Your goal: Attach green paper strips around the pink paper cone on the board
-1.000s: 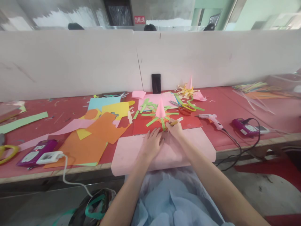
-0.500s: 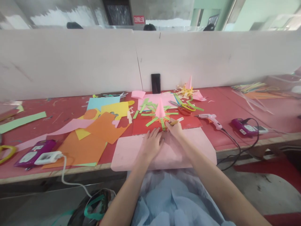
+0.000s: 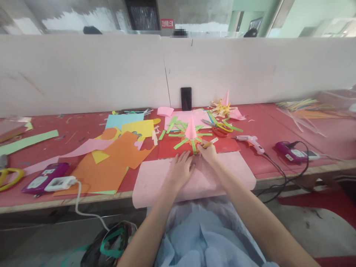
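Observation:
My left hand (image 3: pixel 180 170) lies flat with spread fingers on a large pink paper sheet (image 3: pixel 236 172) at the table's front edge. My right hand (image 3: pixel 208 151) is closed on a yellow pencil (image 3: pixel 210 143), its tip at a green paper strip (image 3: pixel 193 147). Just beyond stands a pink paper cone (image 3: pixel 190 129) with green strips fanned around its base, on a red sheet (image 3: pixel 167 150).
Orange (image 3: pixel 111 167), yellow and blue paper sheets lie to the left. Scissors (image 3: pixel 218 129), a glue gun (image 3: pixel 250 142) with cable and a purple device (image 3: pixel 290 151) sit to the right. A black phone (image 3: pixel 185 98) leans on the white partition. A purple device and white charger (image 3: pixel 59 183) lie front left.
Both hands stay in place on the paper; only the head camera shifts slightly.

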{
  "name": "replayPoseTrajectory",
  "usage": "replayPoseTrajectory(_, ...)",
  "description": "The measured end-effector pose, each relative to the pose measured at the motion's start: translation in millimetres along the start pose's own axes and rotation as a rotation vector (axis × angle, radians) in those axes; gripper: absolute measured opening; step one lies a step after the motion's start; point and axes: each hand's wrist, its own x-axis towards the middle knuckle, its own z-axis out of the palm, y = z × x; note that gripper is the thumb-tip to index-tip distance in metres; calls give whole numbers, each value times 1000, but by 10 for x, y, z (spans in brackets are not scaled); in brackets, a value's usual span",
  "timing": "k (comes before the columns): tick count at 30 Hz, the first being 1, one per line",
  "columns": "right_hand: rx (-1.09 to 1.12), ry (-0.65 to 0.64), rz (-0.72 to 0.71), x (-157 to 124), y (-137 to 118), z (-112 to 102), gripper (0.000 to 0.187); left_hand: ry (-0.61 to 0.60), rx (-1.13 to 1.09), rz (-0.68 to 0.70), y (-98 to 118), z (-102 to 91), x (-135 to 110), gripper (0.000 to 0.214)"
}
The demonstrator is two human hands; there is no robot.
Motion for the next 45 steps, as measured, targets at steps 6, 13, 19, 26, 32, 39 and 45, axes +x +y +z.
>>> replayPoseTrajectory(6,-6,21,-16,14,16,2,26,27,3,7,-5,6,-4,35)
replayPoseTrajectory(13,-13,18,-24,20,23,1,24,13,0,9,5,-10,2,35)
replayPoseTrajectory(19,-9,22,5,12,8,6,22,-6,-1,-5,1,-11,2,36)
replayPoseTrajectory(26,-20,34,1,-2,-25,-10,23,2,8,0,-11,6,5,35)
replayPoseTrajectory(32,-10,22,-13,-5,-22,-5,23,-12,8,-12,1,-15,6,35)
replayPoseTrajectory(39,-39,49,-33,-1,-4,7,24,-12,3,-16,1,-13,1,36)
replayPoseTrajectory(45,83,132,-51,18,21,-2,27,1,8,-1,-12,-8,-3,36)
